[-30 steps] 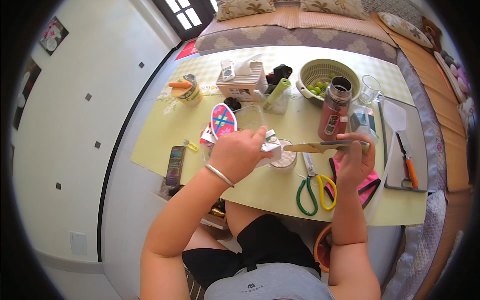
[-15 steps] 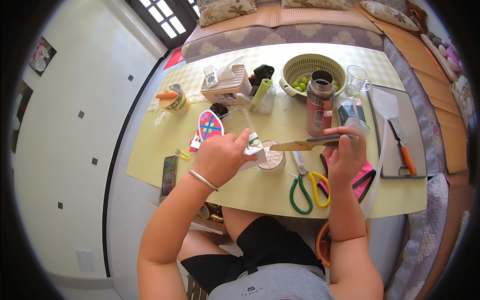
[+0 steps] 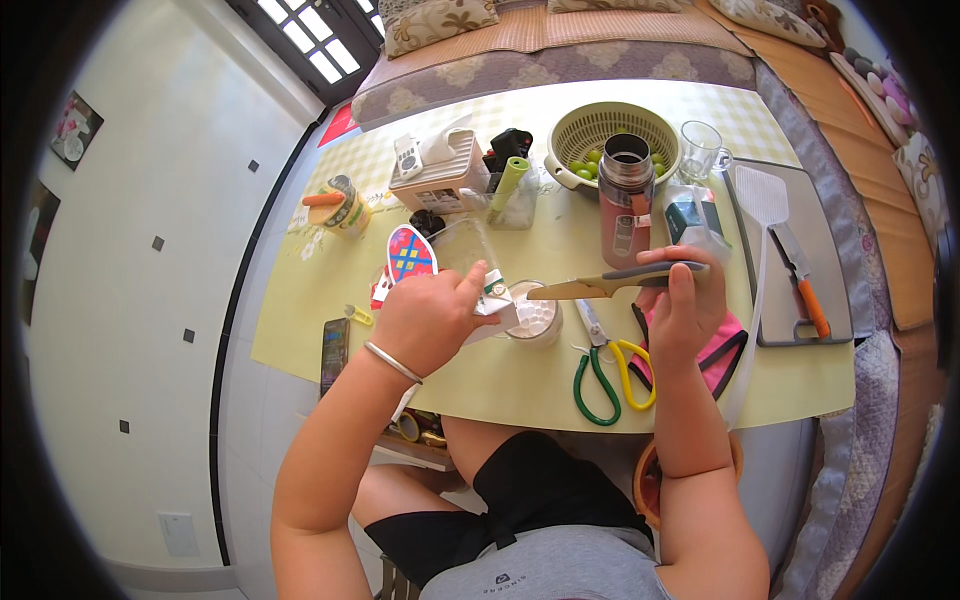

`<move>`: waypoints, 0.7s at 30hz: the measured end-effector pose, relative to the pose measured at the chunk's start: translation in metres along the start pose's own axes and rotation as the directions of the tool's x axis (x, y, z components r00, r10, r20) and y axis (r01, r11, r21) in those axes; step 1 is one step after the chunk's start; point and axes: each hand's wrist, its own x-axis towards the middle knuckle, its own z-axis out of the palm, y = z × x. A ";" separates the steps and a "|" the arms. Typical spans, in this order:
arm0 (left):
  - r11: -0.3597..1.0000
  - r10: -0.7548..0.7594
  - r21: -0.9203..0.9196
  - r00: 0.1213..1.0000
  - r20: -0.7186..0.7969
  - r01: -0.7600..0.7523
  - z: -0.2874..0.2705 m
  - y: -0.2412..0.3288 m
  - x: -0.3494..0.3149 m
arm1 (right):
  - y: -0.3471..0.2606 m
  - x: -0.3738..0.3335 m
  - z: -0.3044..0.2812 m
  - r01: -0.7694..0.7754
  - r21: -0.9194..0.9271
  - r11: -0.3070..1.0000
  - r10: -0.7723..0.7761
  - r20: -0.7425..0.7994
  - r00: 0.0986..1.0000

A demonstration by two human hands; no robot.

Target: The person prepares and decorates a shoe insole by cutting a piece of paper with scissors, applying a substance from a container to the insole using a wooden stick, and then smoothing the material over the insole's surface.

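Note:
My left hand (image 3: 425,315) is closed around a small white carton (image 3: 494,302) with green print, most of it hidden by the fingers. The carton is tilted, its end by the rim of a glass (image 3: 540,322) that holds a white, bubbly liquid. In my right hand (image 3: 692,305) is a knife (image 3: 580,289), gripped by its grey and tan handle. Its blade points left, with the tip just above the glass. Scissors (image 3: 598,352) with green and yellow handles lie below the knife, next to a pink cloth (image 3: 722,348) with black edging.
Behind my hands stand a red vacuum flask (image 3: 626,220), a colander (image 3: 570,130) of green fruit and a glass mug (image 3: 700,148). To the right, a cutting board (image 3: 830,260) carries a white spatula (image 3: 762,195) and an orange-handled knife (image 3: 812,305). A phone (image 3: 335,352) lies left, a tissue box (image 3: 445,180) farther back.
The whole view has shifted slightly. Both hands keep their holds on the carton and the knife, and the knife tip stays over the glass.

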 end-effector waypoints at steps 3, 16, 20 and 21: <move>1.000 0.017 -0.005 1.000 -0.016 -0.018 0.000 -0.002 0.000 | 0.000 0.000 -0.001 -0.010 -0.011 1.000 0.010 0.001 1.000; 0.998 0.059 0.017 0.997 0.044 -0.059 -0.003 -0.004 0.003 | 0.000 0.001 -0.001 -0.019 0.009 1.000 0.019 -0.001 1.000; 0.998 0.058 0.019 0.997 0.050 -0.059 -0.003 -0.005 0.003 | 0.000 0.001 -0.001 -0.023 0.009 1.000 0.023 -0.003 1.000; 0.998 0.056 0.019 0.997 0.049 -0.057 -0.003 -0.005 0.003 | 0.000 0.001 -0.001 -0.021 0.006 1.000 0.021 0.000 1.000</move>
